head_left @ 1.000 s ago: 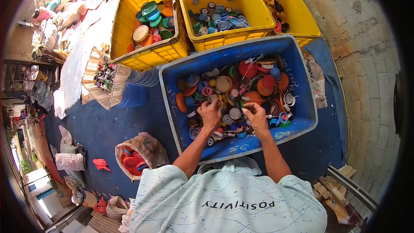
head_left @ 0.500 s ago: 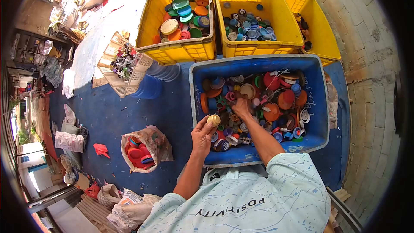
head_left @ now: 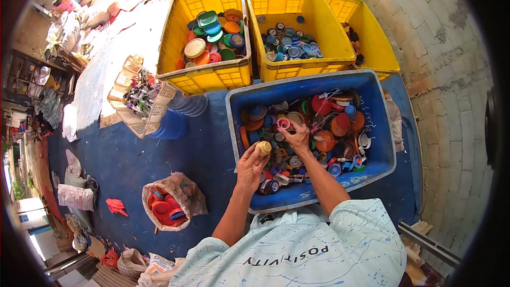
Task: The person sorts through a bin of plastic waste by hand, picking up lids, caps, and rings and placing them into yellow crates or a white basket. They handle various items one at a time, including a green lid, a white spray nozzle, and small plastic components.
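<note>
My left hand (head_left: 251, 169) is closed on a yellowish-tan bottle cap (head_left: 263, 148), held up near the left wall of the blue bin (head_left: 390, 127). My right hand (head_left: 297, 137) pinches a pink cap (head_left: 283, 123) by its side, above the heap in that bin. Caps and lids of many colours fill the bin, among them an orange lid (head_left: 324, 141) and a red lid (head_left: 321, 104). Part of the heap is hidden beneath my right hand and forearm.
Beyond the blue bin stand a yellow crate of large lids (head_left: 204, 79), a yellow crate of blue caps (head_left: 308, 69) and a third yellow crate (head_left: 380, 32). To the left are a beige basket (head_left: 159, 107) and a sack of red lids (head_left: 191, 194). A block wall (head_left: 451, 101) runs along the right.
My right hand has come up out of the heap and now has a pink cap in its fingers. My left hand still holds the tan cap. The camera view has shifted slightly.
</note>
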{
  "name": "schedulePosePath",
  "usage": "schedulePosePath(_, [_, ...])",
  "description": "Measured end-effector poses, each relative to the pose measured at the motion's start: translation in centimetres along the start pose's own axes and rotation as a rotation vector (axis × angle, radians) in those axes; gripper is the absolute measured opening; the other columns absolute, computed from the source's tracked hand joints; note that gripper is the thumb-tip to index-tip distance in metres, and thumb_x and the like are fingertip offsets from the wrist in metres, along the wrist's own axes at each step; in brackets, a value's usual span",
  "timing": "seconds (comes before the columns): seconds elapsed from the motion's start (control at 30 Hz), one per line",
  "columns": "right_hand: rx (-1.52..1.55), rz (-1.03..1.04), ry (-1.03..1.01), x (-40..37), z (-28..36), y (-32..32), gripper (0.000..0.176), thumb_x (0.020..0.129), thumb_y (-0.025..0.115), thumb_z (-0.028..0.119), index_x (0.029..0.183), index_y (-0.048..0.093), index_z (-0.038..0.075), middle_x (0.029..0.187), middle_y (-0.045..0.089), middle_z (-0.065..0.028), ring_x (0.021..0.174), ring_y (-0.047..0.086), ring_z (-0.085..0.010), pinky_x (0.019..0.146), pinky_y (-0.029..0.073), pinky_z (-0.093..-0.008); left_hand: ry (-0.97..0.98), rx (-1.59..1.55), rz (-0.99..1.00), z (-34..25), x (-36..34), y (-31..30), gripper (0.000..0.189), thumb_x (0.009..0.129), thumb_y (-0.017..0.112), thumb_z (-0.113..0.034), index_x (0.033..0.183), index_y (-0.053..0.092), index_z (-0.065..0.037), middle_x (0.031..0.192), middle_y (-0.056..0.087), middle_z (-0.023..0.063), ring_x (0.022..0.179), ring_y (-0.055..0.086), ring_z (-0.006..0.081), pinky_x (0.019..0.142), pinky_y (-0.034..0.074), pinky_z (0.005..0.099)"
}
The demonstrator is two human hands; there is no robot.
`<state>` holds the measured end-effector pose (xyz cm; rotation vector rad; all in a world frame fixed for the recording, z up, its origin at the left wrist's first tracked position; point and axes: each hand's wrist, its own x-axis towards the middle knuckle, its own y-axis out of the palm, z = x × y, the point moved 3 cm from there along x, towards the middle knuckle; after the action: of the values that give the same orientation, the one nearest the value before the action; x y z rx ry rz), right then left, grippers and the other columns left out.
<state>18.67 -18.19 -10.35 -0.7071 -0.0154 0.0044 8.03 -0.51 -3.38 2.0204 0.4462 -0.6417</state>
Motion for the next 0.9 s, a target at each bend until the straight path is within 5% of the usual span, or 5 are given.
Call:
schedulePosePath(0.2, [0.115,-0.181,0.153,-2.3,1.0,-8.8,0.042,0.074,0.077,0.037,0.108,0.069,0.013,0.091,0.065,-0.0122,0.084,0.059,-0.0239,0.078,0.048,-0.0343,-0.082,0.020,0.141,2.3,2.4,3.7,0.033,0.091,0.061,-0.014,0.118,0.053,0.002,0.115,0.060,0.0136,0.108,0.059,0.0252,0.095,0.052,0.0373])
schedulePosePath(0.33, [0.859,-0.159,0.352,-3.4,0.1,-13.9,0.047,0.077,0.076,0.039,0.108,0.068,0.004,0.091,0.066,-0.0059,0.082,0.061,-0.0142,0.078,0.047,-0.0278,-0.164,-0.036,0.167,5.7,4.0,6.4,0.031,0.092,0.060,-0.016,0.117,0.054,0.001,0.115,0.060,0.0143,0.106,0.060,0.0262,0.095,0.053,0.0384])
schedulePosePath(0.47, [1.103,-0.245,0.576,-4.0,-5.3,-18.9,0.038,0.078,0.075,0.041,0.093,0.068,0.007,0.080,0.062,0.0016,0.068,0.056,-0.0078,0.064,0.044,-0.0227,-0.239,-0.033,0.178,10.4,4.6,10.3,0.031,0.092,0.059,-0.016,0.117,0.053,0.002,0.116,0.060,0.0167,0.108,0.059,0.0301,0.094,0.054,0.0388])
schedulePosePath(0.6, [1.475,-0.293,0.575,-2.6,-7.9,-26.9,0.032,0.082,0.070,0.039,0.099,0.062,0.013,0.085,0.061,0.0016,0.072,0.056,-0.0099,0.062,0.044,-0.0269,-0.254,-0.043,0.212,15.8,5.2,16.5,0.030,0.092,0.058,-0.014,0.117,0.053,0.002,0.115,0.059,0.0180,0.110,0.059,0.0312,0.093,0.054,0.0394])
schedulePosePath(0.9, [2.099,-0.076,0.766,8.1,-19.1,-38.9,0.038,0.086,0.062,0.043,0.097,0.061,0.006,0.086,0.065,-0.0071,0.069,0.055,-0.0176,0.061,0.041,-0.0315,-0.123,-0.054,0.222,28.5,11.2,31.9,0.030,0.089,0.063,-0.015,0.112,0.055,0.003,0.112,0.059,0.0150,0.105,0.059,0.0267,0.092,0.054,0.0367])
